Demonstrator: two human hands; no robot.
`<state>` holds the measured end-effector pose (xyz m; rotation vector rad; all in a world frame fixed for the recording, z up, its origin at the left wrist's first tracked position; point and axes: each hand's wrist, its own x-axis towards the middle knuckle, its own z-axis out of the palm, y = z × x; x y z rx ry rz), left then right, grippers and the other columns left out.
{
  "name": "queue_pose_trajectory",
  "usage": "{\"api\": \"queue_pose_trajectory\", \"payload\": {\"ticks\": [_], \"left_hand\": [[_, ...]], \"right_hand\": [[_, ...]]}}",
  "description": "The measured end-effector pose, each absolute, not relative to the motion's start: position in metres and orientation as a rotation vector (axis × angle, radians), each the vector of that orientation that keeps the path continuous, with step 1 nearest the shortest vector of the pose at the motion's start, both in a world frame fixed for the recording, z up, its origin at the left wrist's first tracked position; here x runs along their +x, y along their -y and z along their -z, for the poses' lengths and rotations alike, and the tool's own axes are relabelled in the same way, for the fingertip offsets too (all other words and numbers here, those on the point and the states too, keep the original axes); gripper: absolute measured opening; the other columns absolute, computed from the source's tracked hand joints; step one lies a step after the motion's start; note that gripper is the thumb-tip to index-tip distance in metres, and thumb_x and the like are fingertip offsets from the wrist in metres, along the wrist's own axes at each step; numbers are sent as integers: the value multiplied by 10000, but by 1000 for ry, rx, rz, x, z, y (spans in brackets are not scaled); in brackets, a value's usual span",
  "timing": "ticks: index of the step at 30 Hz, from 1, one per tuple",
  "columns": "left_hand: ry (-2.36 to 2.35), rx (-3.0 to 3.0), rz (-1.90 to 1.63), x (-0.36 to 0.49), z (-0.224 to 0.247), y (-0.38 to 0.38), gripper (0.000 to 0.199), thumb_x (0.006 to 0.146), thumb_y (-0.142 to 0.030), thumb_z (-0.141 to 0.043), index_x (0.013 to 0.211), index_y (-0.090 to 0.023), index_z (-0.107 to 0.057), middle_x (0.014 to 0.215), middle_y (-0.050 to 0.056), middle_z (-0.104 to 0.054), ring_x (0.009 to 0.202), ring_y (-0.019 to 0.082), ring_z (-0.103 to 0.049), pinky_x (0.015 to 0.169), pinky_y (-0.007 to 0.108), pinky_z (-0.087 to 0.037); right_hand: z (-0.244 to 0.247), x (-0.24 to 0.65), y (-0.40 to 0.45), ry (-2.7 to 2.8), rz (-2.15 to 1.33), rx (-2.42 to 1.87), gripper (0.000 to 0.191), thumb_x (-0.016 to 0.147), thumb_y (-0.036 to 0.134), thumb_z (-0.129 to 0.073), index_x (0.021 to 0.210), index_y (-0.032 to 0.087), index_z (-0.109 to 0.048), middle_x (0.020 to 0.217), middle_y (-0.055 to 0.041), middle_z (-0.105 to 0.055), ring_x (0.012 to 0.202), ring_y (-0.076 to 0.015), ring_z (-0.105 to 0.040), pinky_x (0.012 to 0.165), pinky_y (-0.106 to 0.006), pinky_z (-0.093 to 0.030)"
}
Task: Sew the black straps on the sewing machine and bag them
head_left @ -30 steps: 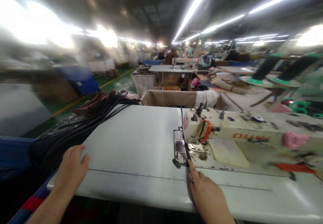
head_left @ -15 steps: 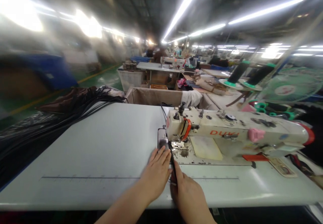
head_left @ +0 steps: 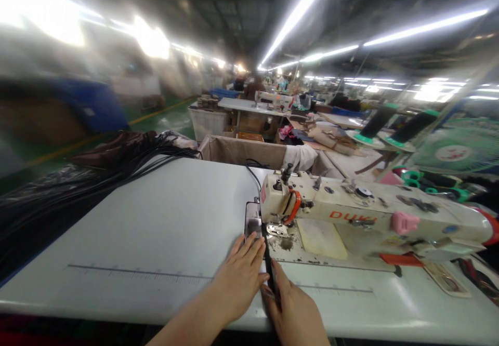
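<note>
A narrow black strip [head_left: 267, 255] runs from the needle area of a white sewing machine [head_left: 312, 193] toward me. My left hand [head_left: 242, 274] lies flat to the left of the strip, fingers stretched out, with its fingertips at the metal plate [head_left: 253, 222] left of the presser foot. On the strip's right side, my right hand [head_left: 299, 309] pinches its near part between thumb and fingers, low on the table [head_left: 167, 216]. Behind the machine head, a thin black cord-like length [head_left: 255, 174] curls onto the tabletop's far edge.
A bundle of long black strips [head_left: 128, 174] hangs over the table's left edge. Beyond the far edge stands a fabric-lined bin [head_left: 237, 151]. Black thread cones [head_left: 376, 123] and a green fan [head_left: 454, 151] are at the right. Scissors-like handles [head_left: 481, 281] lie at the right.
The view has shifted slightly, so the machine appears lower and farther right. More of the black length shows curled behind the machine head. Both hands remain beside the strip.
</note>
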<state>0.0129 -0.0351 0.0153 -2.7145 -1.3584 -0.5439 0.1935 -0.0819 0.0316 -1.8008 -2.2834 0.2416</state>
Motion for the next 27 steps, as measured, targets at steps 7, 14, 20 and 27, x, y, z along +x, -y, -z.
{"api": "queue_pose_trajectory", "payload": {"ticks": [7, 14, 20, 27], "left_hand": [[1367, -2668, 513, 15, -14, 36, 719, 1040, -612, -356, 1566, -122, -371, 1633, 97, -392, 1538, 296, -315, 1241, 509, -336], [1356, -2657, 466, 15, -14, 36, 753, 1030, -627, -374, 1566, -97, -363, 1648, 114, -358, 1547, 305, -288, 1247, 506, -315], [1339, -2674, 435, 14, -14, 37, 781, 1027, -648, -354, 1570, -87, -348, 1657, 119, -335, 1553, 309, -272, 1256, 505, -281], [1356, -2680, 483, 14, -17, 39, 772, 1025, -630, -394, 1569, -85, -348, 1655, 127, -338, 1550, 313, -279, 1258, 511, -274]], "right_hand": [[-22, 222, 66, 2173, 159, -1636, 329, 1049, 310, -441, 1273, 143, -614, 874, -95, -799, 729, -242, -776, 615, -303, -552], [-12, 223, 67, 2135, 314, -1476, 261, 1041, 271, -442, 1205, 176, -621, 958, -89, -785, 797, -212, -750, 706, -300, -554], [-10, 226, 69, 2154, 278, -1449, 312, 933, 145, -496, 1228, 168, -595, 972, -86, -773, 834, -211, -736, 729, -304, -560], [-11, 225, 70, 2154, 291, -1456, 354, 890, 136, -524, 1233, 180, -597, 989, -87, -775, 840, -218, -739, 726, -311, -565]]}}
